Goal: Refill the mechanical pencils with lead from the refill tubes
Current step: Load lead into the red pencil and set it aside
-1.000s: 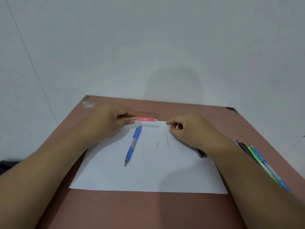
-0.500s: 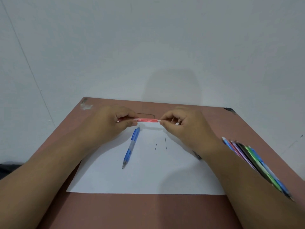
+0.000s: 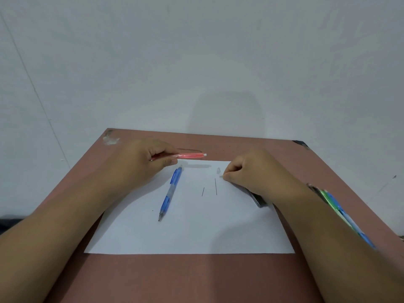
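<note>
Pink plastic marks the pink mechanical pencil (image 3: 189, 155), gripped level in the left hand (image 3: 140, 162) just above the far edge of the white paper (image 3: 188, 232). The right hand (image 3: 251, 171), at that pencil's end half a second ago, has dropped onto the paper, fingers pinching something small and pale beside the long lead (image 3: 216, 186) and short lead (image 3: 203, 191), probably the pulled cap, so loading comes next. No readable writing shows on the blue pencil (image 3: 170, 193) or the dark refill tube (image 3: 258, 199) on the paper.
</note>
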Available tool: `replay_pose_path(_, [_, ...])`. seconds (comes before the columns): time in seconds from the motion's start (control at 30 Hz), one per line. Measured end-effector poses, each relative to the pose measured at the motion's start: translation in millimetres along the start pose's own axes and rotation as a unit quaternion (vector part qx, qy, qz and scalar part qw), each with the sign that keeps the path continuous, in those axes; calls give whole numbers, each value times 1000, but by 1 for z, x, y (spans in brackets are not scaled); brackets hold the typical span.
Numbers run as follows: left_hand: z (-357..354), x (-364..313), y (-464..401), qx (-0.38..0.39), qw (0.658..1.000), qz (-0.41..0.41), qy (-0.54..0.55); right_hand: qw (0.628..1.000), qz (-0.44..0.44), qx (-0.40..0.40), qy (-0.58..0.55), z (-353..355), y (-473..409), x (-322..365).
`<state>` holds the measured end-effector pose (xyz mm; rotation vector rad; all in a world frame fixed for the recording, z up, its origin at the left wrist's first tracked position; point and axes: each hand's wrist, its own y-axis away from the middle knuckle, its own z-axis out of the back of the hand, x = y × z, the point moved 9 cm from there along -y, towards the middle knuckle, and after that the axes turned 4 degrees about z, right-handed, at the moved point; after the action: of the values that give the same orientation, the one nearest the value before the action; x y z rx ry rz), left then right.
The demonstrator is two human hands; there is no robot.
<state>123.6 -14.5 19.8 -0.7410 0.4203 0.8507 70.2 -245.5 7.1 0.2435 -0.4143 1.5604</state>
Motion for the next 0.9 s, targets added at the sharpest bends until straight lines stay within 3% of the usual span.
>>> replay_pose_path(0.17, [0,2,0,1,1000,2,-2,1000,0,12,-2,0,1,1])
replay_pose_path(0.37, [-2,-5,0,-12,1000,-20,-12,982,67,-122,-125,24,6,15])
replay_pose_path(0.57, [-10,-14,0,-7,999,-45,-25,966,157,-149,-142,18,8,43])
replay_pose_path(0.9, [-3,2,-2,-34,999,33,-19,959,3,-166,-229,23,-4,-10])
